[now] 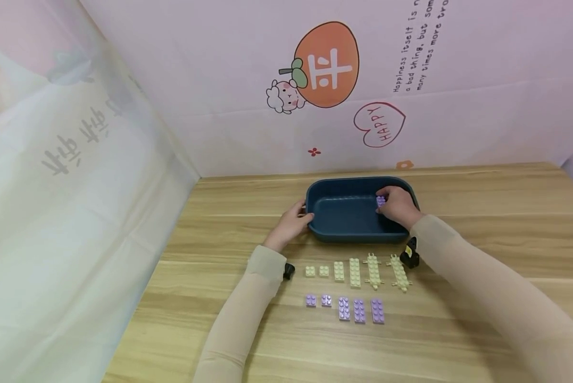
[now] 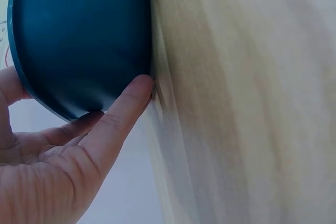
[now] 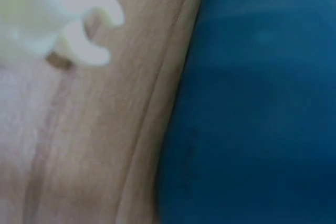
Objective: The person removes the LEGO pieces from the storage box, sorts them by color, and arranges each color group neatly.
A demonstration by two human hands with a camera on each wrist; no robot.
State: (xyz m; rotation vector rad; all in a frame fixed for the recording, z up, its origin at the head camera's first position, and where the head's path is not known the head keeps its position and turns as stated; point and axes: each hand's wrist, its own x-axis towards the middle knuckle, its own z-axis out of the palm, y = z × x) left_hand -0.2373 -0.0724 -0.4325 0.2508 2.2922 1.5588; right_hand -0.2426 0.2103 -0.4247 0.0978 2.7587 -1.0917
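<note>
My left hand (image 1: 290, 225) grips the left end of a dark blue tray (image 1: 353, 238). In the left wrist view, fingers (image 2: 113, 121) lie against the tray's outer wall (image 2: 84, 35), low by the tabletop. Inside the tray's right end, my right hand (image 1: 397, 206) pinches a purple studded building brick (image 1: 380, 201) between thumb and fingers. The right wrist view misses that hand; it shows the tray's outer side (image 3: 252, 103) and a blurred cream piece with a clip end (image 3: 79, 35).
In front of the tray lies a row of cream bricks (image 1: 355, 273), with clip-ended cream plates (image 1: 373, 271) at its right. Nearer me is a row of purple bricks (image 1: 359, 310). A printed pink cloth (image 1: 238, 106) hangs behind the wooden table (image 1: 497, 213).
</note>
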